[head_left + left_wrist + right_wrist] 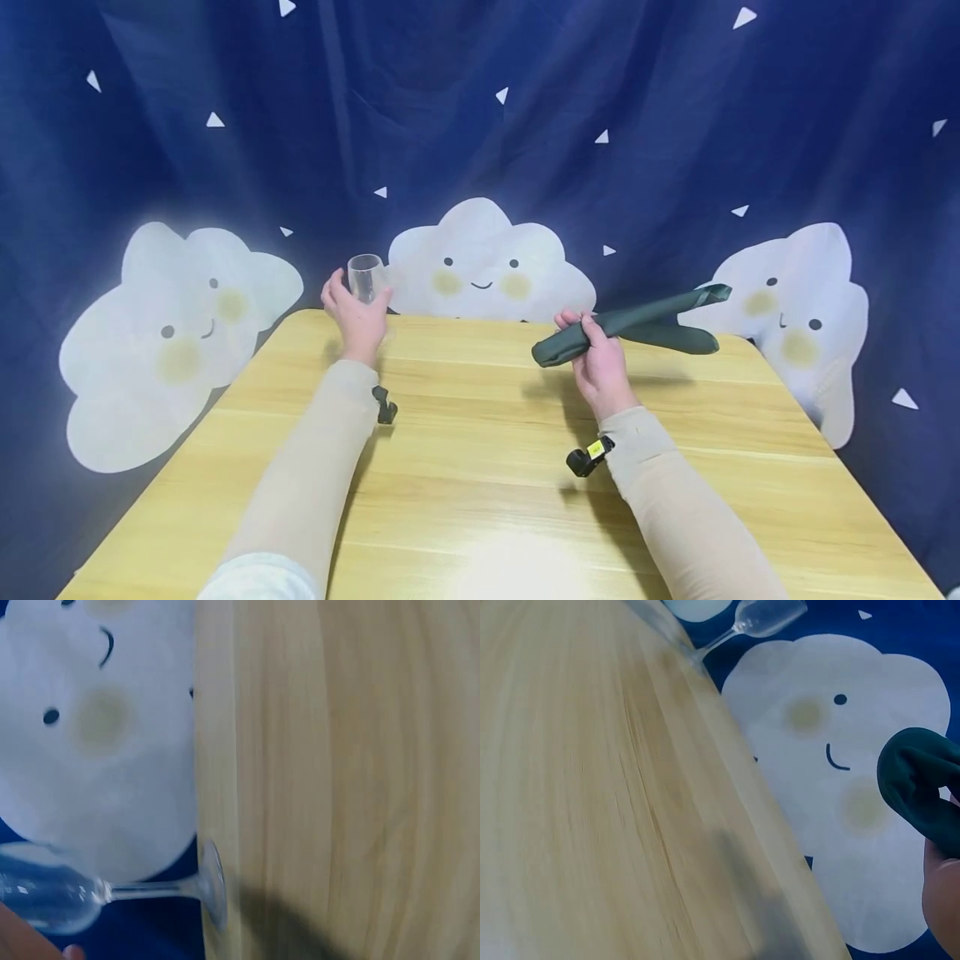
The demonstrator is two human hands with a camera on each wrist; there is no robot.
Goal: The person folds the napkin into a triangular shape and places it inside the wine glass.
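Observation:
A clear stemmed wine glass [366,271] stands upright near the table's far edge, its foot [214,889] on the wood in the left wrist view. My left hand [360,321] is right at its bowl, thumb and fingers spread to either side; firm contact cannot be made out. In the right wrist view no fingers show across the bowl [769,615]. Above the table on the right, my right hand [603,362] grips a long, folded dark green cloth [573,342]. Two loose ends stretch rightward, and its looped fold [915,780] shows in the right wrist view.
The light wooden table [465,450] reaches back to a dark blue curtain [450,100] printed with white smiling clouds [480,242]. Small black cameras sit on both wrists, the right one [588,457] with a yellow label.

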